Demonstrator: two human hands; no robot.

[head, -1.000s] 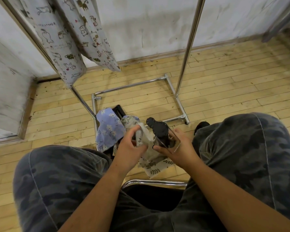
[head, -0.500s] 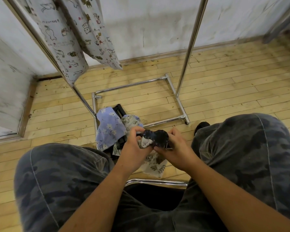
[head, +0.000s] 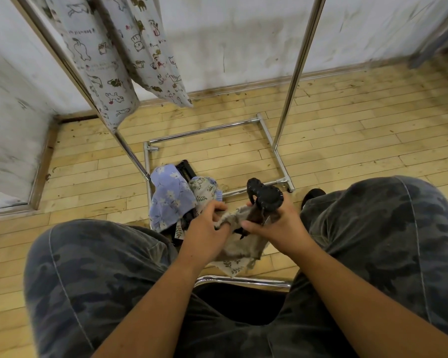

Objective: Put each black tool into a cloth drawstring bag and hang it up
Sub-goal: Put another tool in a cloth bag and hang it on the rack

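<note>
Right hand [head: 277, 226] clamped round black tool [head: 265, 197], knobbly head sticking up above fist; tool's lower end at mouth of leaf-print bag [head: 239, 248]; left hand [head: 206, 228] pinching bag's rim, fingers curled on cloth; bag sagging between knees, above floor [head: 347, 140]; blue floral bag [head: 170, 200] heaped on floor beside rack base's left rail [head: 146, 161]; black object [head: 185, 167] poking out behind it; cat-print bags [head: 101, 63] hanging from rack, far left.
</note>
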